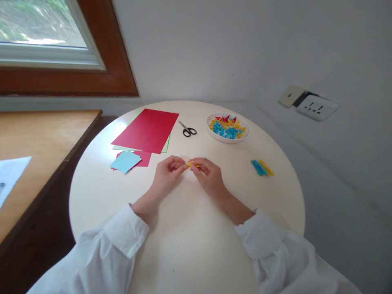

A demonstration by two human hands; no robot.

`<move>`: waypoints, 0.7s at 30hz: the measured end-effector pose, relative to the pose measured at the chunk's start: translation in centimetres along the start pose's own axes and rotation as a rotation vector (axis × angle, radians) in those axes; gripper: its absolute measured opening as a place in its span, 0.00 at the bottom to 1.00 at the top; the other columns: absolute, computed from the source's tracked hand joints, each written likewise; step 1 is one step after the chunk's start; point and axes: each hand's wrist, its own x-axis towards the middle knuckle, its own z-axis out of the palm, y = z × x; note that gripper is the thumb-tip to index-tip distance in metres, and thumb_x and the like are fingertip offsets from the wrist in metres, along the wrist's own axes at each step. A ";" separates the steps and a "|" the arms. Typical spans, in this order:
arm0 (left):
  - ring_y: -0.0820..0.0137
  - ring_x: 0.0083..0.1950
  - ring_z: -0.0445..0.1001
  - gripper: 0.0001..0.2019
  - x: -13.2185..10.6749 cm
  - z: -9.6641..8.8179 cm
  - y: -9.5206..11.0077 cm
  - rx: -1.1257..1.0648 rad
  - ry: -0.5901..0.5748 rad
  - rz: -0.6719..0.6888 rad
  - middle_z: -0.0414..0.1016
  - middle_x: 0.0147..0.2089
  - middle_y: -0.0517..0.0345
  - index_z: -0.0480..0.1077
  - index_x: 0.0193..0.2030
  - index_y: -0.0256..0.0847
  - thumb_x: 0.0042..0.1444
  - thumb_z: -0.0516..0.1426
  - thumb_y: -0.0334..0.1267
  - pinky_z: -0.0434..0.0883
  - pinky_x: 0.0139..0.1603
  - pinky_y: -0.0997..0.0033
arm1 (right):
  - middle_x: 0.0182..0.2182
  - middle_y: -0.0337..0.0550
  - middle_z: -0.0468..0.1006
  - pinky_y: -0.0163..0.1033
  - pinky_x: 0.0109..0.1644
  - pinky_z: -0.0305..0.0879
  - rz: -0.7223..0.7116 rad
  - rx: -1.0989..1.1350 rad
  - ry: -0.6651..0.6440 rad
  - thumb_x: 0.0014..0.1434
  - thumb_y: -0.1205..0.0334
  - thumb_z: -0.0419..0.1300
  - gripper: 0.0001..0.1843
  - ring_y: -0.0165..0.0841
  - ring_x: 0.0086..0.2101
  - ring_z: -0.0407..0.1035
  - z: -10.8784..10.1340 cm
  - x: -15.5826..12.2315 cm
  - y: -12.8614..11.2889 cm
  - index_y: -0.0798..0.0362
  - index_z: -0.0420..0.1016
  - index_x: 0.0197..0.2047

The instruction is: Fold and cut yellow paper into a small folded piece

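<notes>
Between the fingertips of both hands is a small folded piece of yellow paper (189, 164), mostly covered by the fingers. My left hand (170, 171) pinches its left end, and my right hand (208, 173) pinches the right. Both hands are over the middle of the round white table (196, 253). To the right lie folded strips of blue paper (259, 168) and yellow paper (267, 168). A white dish (228, 140) farther back holds many small folded paper pieces (226, 128) in blue, yellow and red.
Black-handled scissors (188, 130) lie behind the hands. Back left, a large red sheet (147, 130) covers green paper (168, 146). Nearer are light blue squares (125, 161) over red paper (145, 159). A wooden desk (45, 139) stands left; a wall socket (317, 108) is at right.
</notes>
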 end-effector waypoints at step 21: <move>0.75 0.26 0.69 0.07 -0.2 0.6 -0.4 -0.014 0.125 0.014 0.71 0.24 0.61 0.67 0.27 0.37 0.44 0.61 0.36 0.66 0.29 0.76 | 0.30 0.41 0.74 0.37 0.41 0.70 0.089 0.109 0.006 0.53 0.61 0.58 0.05 0.31 0.33 0.72 0.6 0.1 0.4 0.54 0.70 0.31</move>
